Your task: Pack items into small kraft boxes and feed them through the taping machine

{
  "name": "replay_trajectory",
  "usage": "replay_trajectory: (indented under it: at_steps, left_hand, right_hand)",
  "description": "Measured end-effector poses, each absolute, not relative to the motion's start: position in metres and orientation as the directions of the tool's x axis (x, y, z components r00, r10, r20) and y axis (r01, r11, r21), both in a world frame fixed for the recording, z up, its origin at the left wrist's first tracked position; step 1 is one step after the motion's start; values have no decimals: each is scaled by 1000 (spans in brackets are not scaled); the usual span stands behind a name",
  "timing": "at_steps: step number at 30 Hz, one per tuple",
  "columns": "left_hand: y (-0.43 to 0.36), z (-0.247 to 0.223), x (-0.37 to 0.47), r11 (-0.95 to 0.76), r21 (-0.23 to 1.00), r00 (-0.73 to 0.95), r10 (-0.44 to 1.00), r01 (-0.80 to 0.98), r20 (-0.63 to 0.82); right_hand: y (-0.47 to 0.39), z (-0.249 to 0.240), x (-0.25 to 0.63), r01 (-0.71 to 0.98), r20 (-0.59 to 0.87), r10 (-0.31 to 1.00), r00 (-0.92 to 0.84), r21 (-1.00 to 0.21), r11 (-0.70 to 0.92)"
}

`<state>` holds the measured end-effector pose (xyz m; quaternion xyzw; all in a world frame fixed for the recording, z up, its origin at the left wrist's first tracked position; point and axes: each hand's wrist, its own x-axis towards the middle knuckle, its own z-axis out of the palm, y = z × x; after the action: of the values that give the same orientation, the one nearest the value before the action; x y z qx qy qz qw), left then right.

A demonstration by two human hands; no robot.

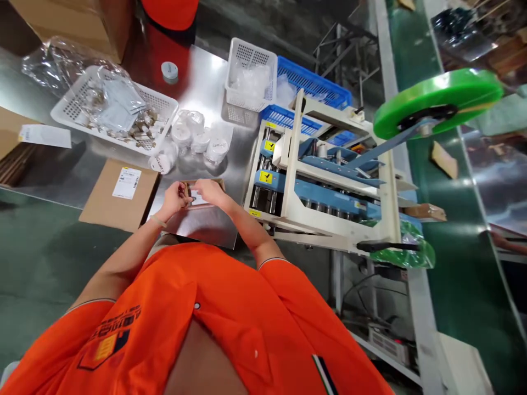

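A small, shallow cardboard box (200, 206) lies on the metal table just in front of me, with something white and flat showing inside. My left hand (175, 198) is at the box's left end, its fingers curled and closed on the edge. From the right, my right hand (209, 192) reaches over the far side of the box, fingers bent down at its left part and partly hiding the contents. Both hands' fingertips are close together. Just beyond them stand several white round rolls or tubs in clear bags (201, 140), some with handwriting.
Left lies a flat carton (119, 195) with a label. A white basket (162, 104) of bagged small parts stands behind it. Further back are a round grey-blue tin (169, 71), another white basket (251, 101) and blue crates (317, 82). A taping machine (292, 203) borders my right side.
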<state>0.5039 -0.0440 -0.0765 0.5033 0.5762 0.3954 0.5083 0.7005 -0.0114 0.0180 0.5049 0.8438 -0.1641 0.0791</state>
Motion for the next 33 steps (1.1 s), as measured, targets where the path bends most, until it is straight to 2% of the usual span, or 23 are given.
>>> replay_trajectory:
  at_steps: [2, 3, 5, 8, 11, 14, 16, 18, 19, 22, 23, 26, 29, 31, 33]
  left_hand:
    - [-39, -78, 508, 163, 959, 36, 984, 234, -176]
    - [-37, -78, 508, 148, 956, 40, 986, 253, -163]
    - [-35, -78, 508, 98, 943, 71, 989, 317, -127]
    - [-36, -77, 508, -22, 899, 206, 976, 438, -76]
    - [-37, -76, 514, -115, 854, 321, 945, 507, -63]
    - [-36, -74, 521, -139, 797, 337, 938, 587, -85]
    - [-35, -70, 528, -123, 743, 295, 950, 658, -104]
    - [-39, -65, 536, -119, 663, 210, 976, 739, -59]
    - [-42, -61, 540, -122, 624, 169, 985, 772, -16]
    - [-50, -53, 544, -170, 555, 149, 985, 815, 84]
    - [-51, -51, 543, -201, 542, 185, 979, 816, 85]
    - [-43, -51, 533, -311, 490, 357, 934, 814, 1]
    - [-31, -55, 534, -415, 417, 488, 869, 809, -81]
    - [-24, -57, 546, -476, 361, 529, 847, 802, -58]
    - [-16, -58, 566, -524, 309, 559, 829, 794, -30]
  right_hand:
    - [-17, 25, 726, 969, -148, 966, -211, -164, 186]
    - [-20, 28, 738, 985, -109, 991, -81, -160, 63]
    - [-26, 26, 753, 980, -165, 986, 29, -190, -60]
    - [-27, 13, 744, 972, -371, 919, -136, -229, 51]
    - [-17, 5, 721, 974, -442, 873, -206, -182, 138]
    - [1, 16, 712, 980, -418, 890, -183, -153, 129]
    - [13, 26, 714, 976, -274, 941, -198, -147, 163]
    - [19, 31, 718, 952, -155, 943, -293, -136, 273]
    - [19, 30, 720, 930, -170, 917, -362, -130, 343]
    - [2, 12, 728, 880, -375, 800, -469, -116, 461]
    - [-7, 3, 731, 880, -400, 791, -463, -103, 463]
    - [-30, -18, 741, 901, -340, 838, -427, -79, 427]
    - [-32, -25, 752, 903, -324, 843, -430, -142, 406]
    - [-28, -23, 761, 907, -323, 848, -419, -180, 380]
    - [-29, -20, 770, 947, -298, 903, -310, -178, 266]
